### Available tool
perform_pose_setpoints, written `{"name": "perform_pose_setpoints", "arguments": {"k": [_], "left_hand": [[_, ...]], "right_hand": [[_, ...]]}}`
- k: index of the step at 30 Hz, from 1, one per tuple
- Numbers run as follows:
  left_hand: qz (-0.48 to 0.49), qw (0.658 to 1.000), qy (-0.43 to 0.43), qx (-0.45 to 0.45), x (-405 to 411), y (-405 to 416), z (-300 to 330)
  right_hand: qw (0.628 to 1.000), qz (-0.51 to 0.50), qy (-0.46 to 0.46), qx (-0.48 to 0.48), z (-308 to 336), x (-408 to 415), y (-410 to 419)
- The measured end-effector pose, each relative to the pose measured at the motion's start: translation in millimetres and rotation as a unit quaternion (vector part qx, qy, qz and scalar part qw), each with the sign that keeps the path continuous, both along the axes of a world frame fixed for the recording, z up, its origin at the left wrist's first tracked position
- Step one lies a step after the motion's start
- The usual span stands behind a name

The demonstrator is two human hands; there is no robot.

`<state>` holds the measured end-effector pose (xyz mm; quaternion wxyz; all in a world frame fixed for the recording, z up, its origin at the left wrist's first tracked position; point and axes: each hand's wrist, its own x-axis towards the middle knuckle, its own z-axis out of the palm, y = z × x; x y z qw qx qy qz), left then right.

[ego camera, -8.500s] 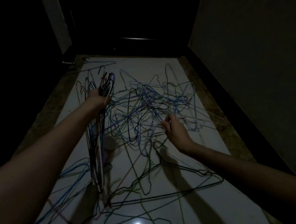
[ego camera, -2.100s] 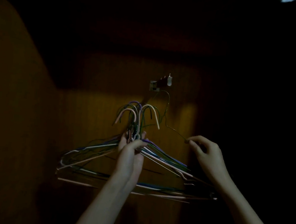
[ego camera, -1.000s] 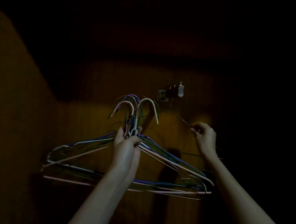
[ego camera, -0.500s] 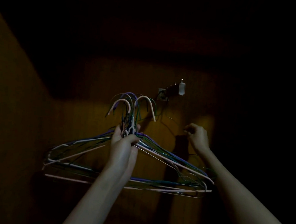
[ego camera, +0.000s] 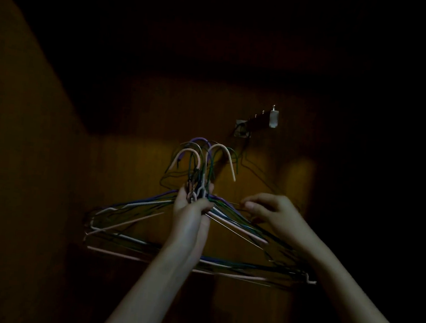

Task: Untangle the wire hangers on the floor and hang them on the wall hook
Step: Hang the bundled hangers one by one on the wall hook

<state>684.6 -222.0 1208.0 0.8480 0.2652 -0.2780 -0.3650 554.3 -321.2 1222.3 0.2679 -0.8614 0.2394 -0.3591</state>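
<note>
Her left hand point(ego camera: 191, 208) clamps the bunch of wire hangers point(ego camera: 133, 218) below the wall hook point(ego camera: 258, 121); the right hand point(ego camera: 272, 214) pinches one wire.

This looks like a room in a home, very dim — most of the picture is black. The wall point(ego camera: 131, 184) in front is brown wood panelling with fine vertical lines, lit only in a warm patch in the middle. A small metal hook rail point(ego camera: 259, 119) with several pegs sticks out from it. A bundle of wire hangers point(ego camera: 206, 160) — ordinary household things for clothes — is held up just below the rail.
</note>
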Motion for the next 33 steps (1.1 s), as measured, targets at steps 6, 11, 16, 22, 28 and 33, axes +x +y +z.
{"name": "perform_pose_setpoints", "arguments": {"k": [6, 11, 16, 22, 28, 33], "left_hand": [[-0.019, 1.000, 0.005, 0.000, -3.4, 17.5, -5.9], [-0.030, 1.000, 0.008, 0.001, -7.3, 28.6, -12.8], [-0.025, 1.000, 0.010, 0.006, -9.9, 31.2, -21.0], [-0.025, 0.999, 0.033, -0.034, -8.5, 40.5, -19.3], [-0.027, 0.998, 0.048, -0.034, -5.7, 41.1, -19.1], [-0.035, 0.998, 0.046, -0.019, -6.8, 45.2, -14.4]], "right_hand": [[0.999, 0.032, 0.006, 0.043, -17.9, 11.9, 28.9], [0.990, 0.046, -0.056, 0.123, -26.5, 5.2, 44.0], [0.983, 0.044, -0.078, 0.164, -32.1, -11.1, 51.3], [0.987, -0.061, -0.137, 0.062, -29.2, -28.1, 52.4], [0.991, -0.091, -0.102, 0.016, -31.3, -39.6, 56.1], [0.977, -0.152, -0.140, -0.059, -35.5, -43.9, 57.4]]}}
